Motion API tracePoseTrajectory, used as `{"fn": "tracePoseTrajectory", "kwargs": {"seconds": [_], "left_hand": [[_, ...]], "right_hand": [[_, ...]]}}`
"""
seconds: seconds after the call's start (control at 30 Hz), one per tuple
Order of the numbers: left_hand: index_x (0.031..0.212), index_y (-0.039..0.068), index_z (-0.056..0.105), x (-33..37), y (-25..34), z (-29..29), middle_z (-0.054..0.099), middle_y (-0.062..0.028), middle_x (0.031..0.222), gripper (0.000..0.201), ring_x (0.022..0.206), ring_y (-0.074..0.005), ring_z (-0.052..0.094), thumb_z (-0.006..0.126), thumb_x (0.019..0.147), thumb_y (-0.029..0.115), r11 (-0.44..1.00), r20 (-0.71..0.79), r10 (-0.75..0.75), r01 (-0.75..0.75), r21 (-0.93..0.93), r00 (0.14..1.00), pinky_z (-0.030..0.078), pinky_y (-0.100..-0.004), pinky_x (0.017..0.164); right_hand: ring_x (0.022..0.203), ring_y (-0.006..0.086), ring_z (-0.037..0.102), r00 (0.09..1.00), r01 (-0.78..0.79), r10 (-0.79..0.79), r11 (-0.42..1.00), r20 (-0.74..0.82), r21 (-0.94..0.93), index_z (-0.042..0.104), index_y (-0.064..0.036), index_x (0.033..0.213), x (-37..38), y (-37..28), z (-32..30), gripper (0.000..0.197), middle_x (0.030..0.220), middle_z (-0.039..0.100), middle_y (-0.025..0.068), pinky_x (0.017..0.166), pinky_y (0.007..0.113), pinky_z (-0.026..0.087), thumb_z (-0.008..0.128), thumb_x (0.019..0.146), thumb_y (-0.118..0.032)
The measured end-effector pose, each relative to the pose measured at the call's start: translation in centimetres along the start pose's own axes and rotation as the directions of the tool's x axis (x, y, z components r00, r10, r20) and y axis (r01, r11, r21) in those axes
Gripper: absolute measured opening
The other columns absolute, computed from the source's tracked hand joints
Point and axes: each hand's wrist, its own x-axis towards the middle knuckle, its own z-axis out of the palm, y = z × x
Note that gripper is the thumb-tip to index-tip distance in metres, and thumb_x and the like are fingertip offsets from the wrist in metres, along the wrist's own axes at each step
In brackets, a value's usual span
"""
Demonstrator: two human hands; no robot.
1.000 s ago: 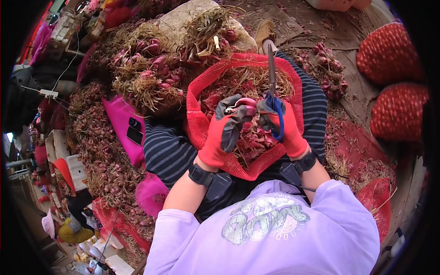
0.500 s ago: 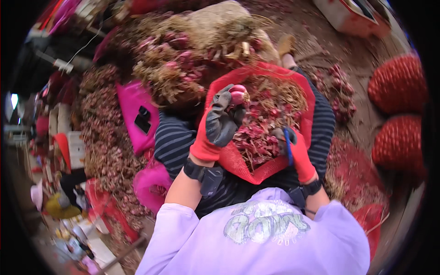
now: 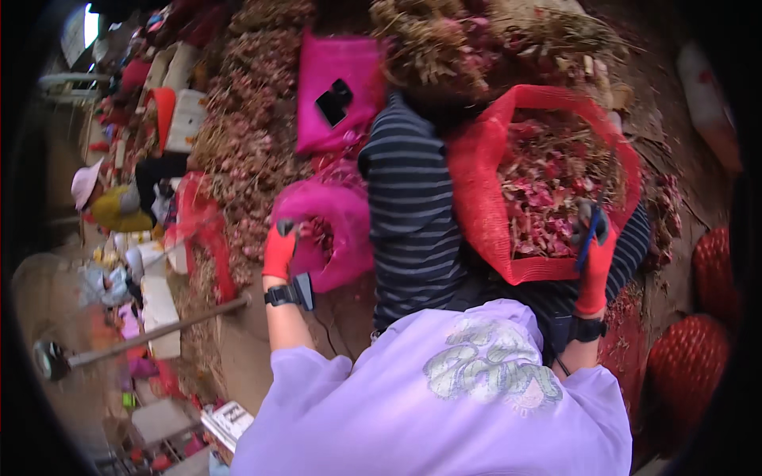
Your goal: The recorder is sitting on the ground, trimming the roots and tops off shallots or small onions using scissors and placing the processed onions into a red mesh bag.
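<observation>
The person's left hand (image 3: 281, 236), in a red glove with grey fingers, was at nine o'clock, at the near edge of a pink bag (image 3: 353, 258). The blur hid whether its fingers were parted or closed, and whether they held anything could not be told. Small red onions (image 3: 319, 235) lay inside the bag, just beside that hand toward three o'clock.

The right hand (image 3: 594, 235), gloved alike, was at three o'clock, curled around the blue handles of the scissors (image 3: 587, 244). It was at the right side of a red net bag (image 3: 478, 202), which stood open at two o'clock with dry onion skins (image 3: 548, 194) in it.

A striped trouser leg (image 3: 409, 206) came between the two bags. At twelve o'clock from the pink bag, a black phone (image 3: 333, 103) lay on a pink sheet (image 3: 317, 139); a big onion heap (image 3: 252, 119) spread toward eleven o'clock.
</observation>
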Motion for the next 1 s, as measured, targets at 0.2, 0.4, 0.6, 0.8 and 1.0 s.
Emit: {"fn": "tracePoseTrajectory", "kwargs": {"seconds": [0.2,0.4,0.6,0.8,1.0], "left_hand": [[0.111,0.004,0.057,5.0,5.9,1.7,0.064,-0.0126,0.098,0.028,0.090,-0.0214,0.061,0.057,0.085,0.013,0.961,-0.068,0.276,-0.277,-0.012,0.959,0.048,-0.0338,0.077],[0.115,0.004,0.056,3.8,35.3,3.2,0.060,-0.0009,0.098,0.027,0.084,-0.0080,0.056,0.052,0.089,0.004,0.557,0.184,0.691,-0.351,-0.753,0.699,0.045,-0.0181,0.068],[0.115,0.001,0.053,12.1,44.2,17.1,0.062,-0.0120,0.095,0.044,0.082,-0.0233,0.061,0.066,0.078,0.020,0.552,0.107,0.833,-0.800,-0.237,0.543,0.048,-0.0307,0.075],[0.119,0.002,0.050,11.7,46.0,22.0,0.056,-0.0195,0.111,0.070,0.102,-0.0356,0.055,0.074,0.062,0.035,0.567,0.037,0.795,-0.764,0.308,0.605,0.044,-0.0407,0.089],[0.119,0.004,0.051,12.4,45.6,19.9,0.057,-0.0148,0.112,0.059,0.101,-0.0266,0.057,0.073,0.069,0.023,0.566,0.101,0.809,-0.814,0.130,0.578,0.046,-0.0354,0.086]], "right_hand": [[0.072,0.0030,0.048,0.997,0.019,-0.025,0.996,0.072,0.084,0.049,-0.0007,0.119,0.0,-1.1,0.9,0.033,0.088,0.054,-0.0018,0.063,0.016,0.040,0.055,0.086,-0.007],[0.069,0.0115,0.054,0.977,0.113,-0.183,0.877,-0.106,-0.467,0.057,-0.0016,0.097,-0.8,-1.7,0.1,0.029,0.078,0.059,0.0031,0.064,0.027,0.045,0.072,0.076,-0.014],[0.062,0.0137,0.049,0.964,0.176,-0.235,0.915,-0.125,-0.363,0.056,-0.0032,0.088,-1.1,-2.3,1.5,0.030,0.070,0.054,0.0055,0.061,0.030,0.043,0.075,0.073,-0.022],[0.062,0.0137,0.049,0.933,0.260,-0.345,0.846,-0.104,-0.466,0.057,-0.0023,0.088,-1.1,-2.7,0.1,0.032,0.070,0.054,0.0077,0.061,0.031,0.043,0.076,0.073,-0.023],[0.065,0.0138,0.051,0.986,0.157,-0.164,0.963,-0.015,-0.221,0.057,-0.0012,0.090,0.8,-4.5,0.7,0.023,0.073,0.055,0.0053,0.062,0.031,0.045,0.067,0.080,-0.019]]}}
